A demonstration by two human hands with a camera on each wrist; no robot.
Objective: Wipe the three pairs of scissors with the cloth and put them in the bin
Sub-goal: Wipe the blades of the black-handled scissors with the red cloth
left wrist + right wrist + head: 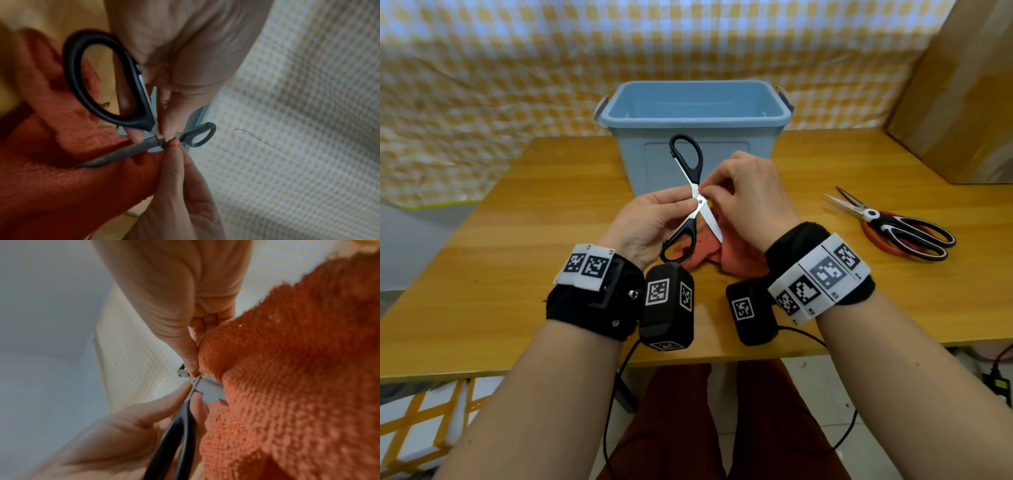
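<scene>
1. Black-handled scissors [690, 195]: held up in the air above the table, in front of the bin, blades spread wide apart. One handle loop points up toward the bin, the other down toward the person.
2. Left hand [650, 222]: thumb and fingertips pinch the scissors at the pivot, beside the lower handle.
3. Right hand [748, 195]: fingers curled, pinching a fold of the cloth against the scissors just beside the pivot.
4. Orange-red terry cloth [736, 246]: hangs from the right hand, bunched beneath both hands; one blade points down along it. Whether its lower part touches the table I cannot tell.
5. Light blue plastic bin [698, 144]: stands open at the far side of the table, directly behind the hands. Nothing shows in the visible part of its interior.
6. Two further pairs of scissors [893, 228]: lie on the table to the right, well apart from the hands, overlapping, blades partly open. One has red handles, the other black-and-white.
7. Wooden table [517, 240]: carries the bin and the two resting pairs.
8. Yellow-and-white checked sheet [517, 68]: hangs behind the table.
9. Brown cardboard panel [962, 102]: leans at the table's far right.
</scene>
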